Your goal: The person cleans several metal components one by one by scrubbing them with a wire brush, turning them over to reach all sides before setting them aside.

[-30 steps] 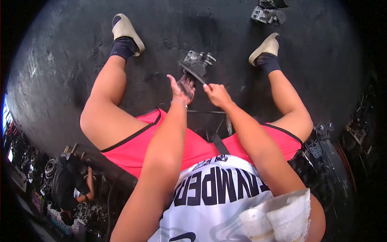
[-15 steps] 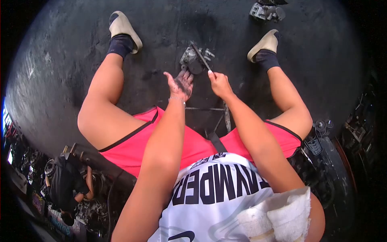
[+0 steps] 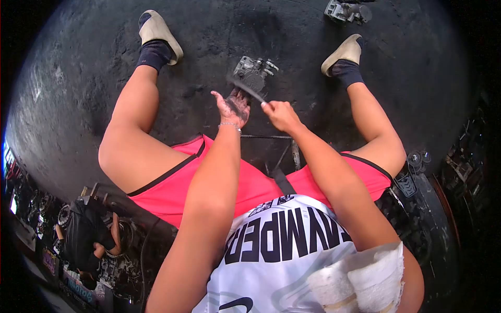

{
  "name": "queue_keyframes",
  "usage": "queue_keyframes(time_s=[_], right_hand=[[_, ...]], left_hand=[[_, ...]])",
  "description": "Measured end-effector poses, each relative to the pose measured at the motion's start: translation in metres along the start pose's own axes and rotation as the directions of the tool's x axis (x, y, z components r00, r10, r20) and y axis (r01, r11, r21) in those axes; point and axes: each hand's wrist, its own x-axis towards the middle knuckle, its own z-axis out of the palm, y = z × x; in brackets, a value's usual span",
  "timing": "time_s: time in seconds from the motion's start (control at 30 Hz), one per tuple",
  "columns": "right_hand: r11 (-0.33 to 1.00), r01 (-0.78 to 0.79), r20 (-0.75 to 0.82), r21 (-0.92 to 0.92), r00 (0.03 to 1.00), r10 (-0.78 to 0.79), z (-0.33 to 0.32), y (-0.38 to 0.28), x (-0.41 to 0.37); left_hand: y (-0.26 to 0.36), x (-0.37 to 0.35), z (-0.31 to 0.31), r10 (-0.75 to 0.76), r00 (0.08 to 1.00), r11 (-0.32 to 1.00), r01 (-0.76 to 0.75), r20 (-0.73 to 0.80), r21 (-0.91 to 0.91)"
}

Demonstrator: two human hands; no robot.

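Observation:
My left hand lies palm up with fingers stretched out, the palm and fingers smeared with black grime. Between my right hand and its thumb is one end of a long, thin, flat grey tool, a little blurred. The tool slants up and left, its far end passing over the fingertips of my left hand. Just beyond sits a grey cast-metal part with a round face and small stubs on its right side. The tool overlaps its lower edge in this view.
Another metal part lies at the top right of the dark floor. My feet in pale slides flank the work spot. A person in dark clothing is bent over machinery at lower left. More metal parts lie at right.
My right hand has swung the tool down and left, off the metal part and toward my left fingertips. My left hand stays nearly in place.

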Motion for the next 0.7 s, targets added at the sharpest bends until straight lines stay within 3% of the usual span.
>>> queue_keyframes(time_s=[0.03,0.1,0.13,0.2,0.27,0.3,0.37,0.4,0.43,0.47,0.5,0.53,0.6,0.63,0.67,0.7], right_hand=[[1.0,-0.001,-0.004,0.005,1.0,0.001,0.0,-0.003,0.003],[0.978,-0.067,-0.141,0.199,0.985,0.096,0.001,-0.007,0.009],[0.995,0.016,-0.089,0.103,0.996,-0.007,0.002,-0.006,0.005],[0.991,-0.023,-0.08,0.129,0.996,0.034,-0.006,-0.004,0.006],[0.981,-0.051,-0.139,0.19,0.987,0.078,-0.007,-0.004,0.01],[0.981,-0.052,-0.137,0.188,0.987,0.079,-0.006,-0.003,0.009],[0.998,0.057,0.012,-0.032,0.998,-0.057,-0.003,-0.003,0.004],[0.998,0.02,-0.011,0.052,1.0,-0.02,-0.009,-0.002,0.004],[0.974,-0.076,-0.057,0.214,0.994,0.09,-0.014,-0.004,0.009],[0.982,-0.036,-0.076,0.184,0.996,0.05,-0.01,-0.002,0.011],[0.987,0.001,-0.094,0.158,0.996,0.014,-0.005,-0.001,0.011],[0.987,0.0,-0.094,0.162,0.995,0.015,-0.006,-0.001,0.008],[0.991,0.085,0.066,-0.107,0.995,-0.078,-0.014,-0.001,0.004],[0.999,0.004,-0.009,0.035,1.0,-0.004,-0.017,-0.004,0.008],[0.999,0.0,-0.028,0.052,1.0,0.002,-0.014,-0.004,0.009],[0.997,-0.004,-0.045,0.072,0.999,0.007,-0.011,-0.004,0.01]], left_hand=[[0.001,0.001,0.001,-0.003,1.0,1.0,0.003,-0.011,-0.016],[0.0,0.004,-0.004,0.0,1.0,0.999,-0.002,-0.03,-0.047],[0.001,0.006,-0.009,-0.002,1.0,0.996,0.003,0.013,-0.087],[0.002,0.011,-0.016,-0.004,0.998,0.993,0.011,0.067,-0.118],[0.0,0.006,-0.003,-0.004,0.997,0.992,-0.006,-0.082,-0.126],[0.001,0.007,-0.006,-0.005,0.996,0.992,-0.005,-0.084,-0.128],[0.005,0.006,-0.015,-0.092,0.995,0.995,0.094,0.047,-0.045],[0.005,0.01,-0.014,-0.089,0.995,0.995,0.091,0.05,-0.042],[0.004,0.011,-0.009,-0.071,0.994,0.995,0.065,-0.079,-0.07],[0.005,0.011,-0.005,-0.051,0.976,0.995,0.031,-0.21,-0.1],[0.007,0.008,-0.003,-0.048,0.976,0.995,0.028,-0.212,-0.099],[0.008,0.004,-0.003,0.005,0.977,1.0,-0.009,-0.211,-0.02],[0.017,0.011,-0.008,0.064,0.978,0.996,-0.052,-0.199,0.067],[0.028,0.028,-0.019,0.232,0.901,0.965,-0.165,-0.366,0.205],[0.043,0.042,-0.026,0.406,0.769,0.902,-0.252,-0.494,0.35],[0.067,0.043,-0.027,0.492,0.776,0.851,-0.334,-0.395,0.405]])
